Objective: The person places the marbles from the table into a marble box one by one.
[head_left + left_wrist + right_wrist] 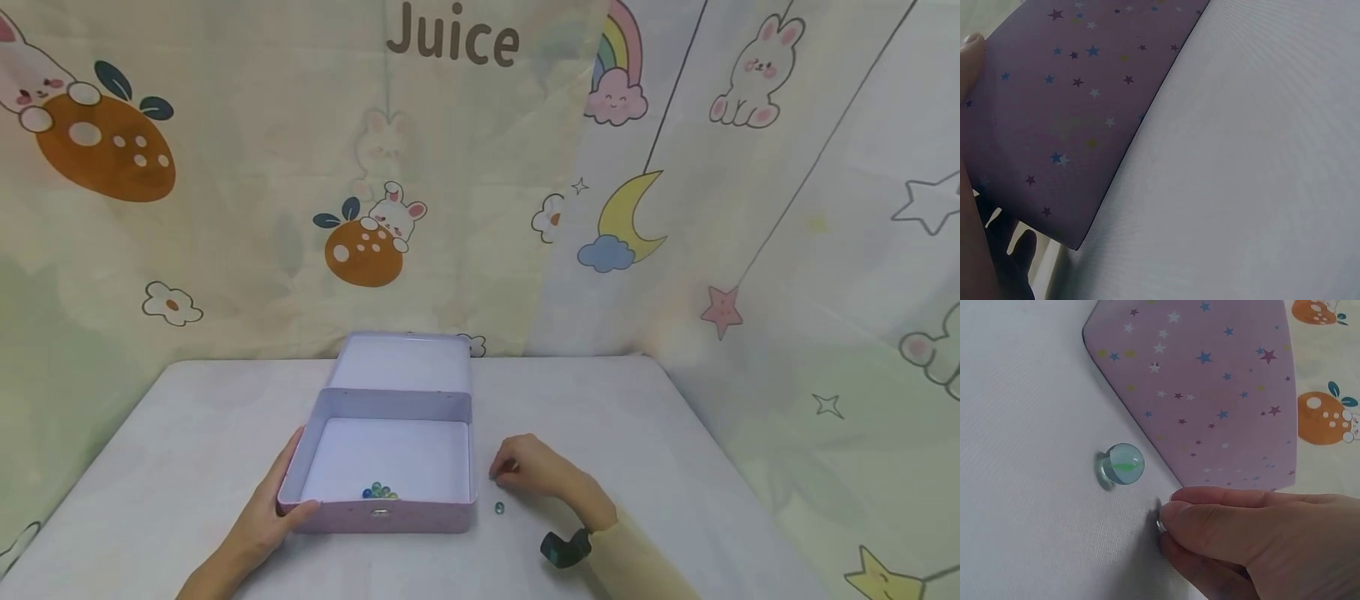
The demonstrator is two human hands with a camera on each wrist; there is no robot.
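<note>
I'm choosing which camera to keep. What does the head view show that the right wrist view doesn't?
Only the head view shows the left hand gripping the box's corner, the marbles inside the box and its open lid. Only the right wrist view shows the star print on the box wall and the loose marble's green streak. Both show the right hand, the loose marble and the table.

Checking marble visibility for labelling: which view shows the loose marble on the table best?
The right wrist view: the marble is large and sharp, green streak visible, lying beside the box. The head view shows it only as a tiny dot near the right hand. The left wrist view misses it.
</note>
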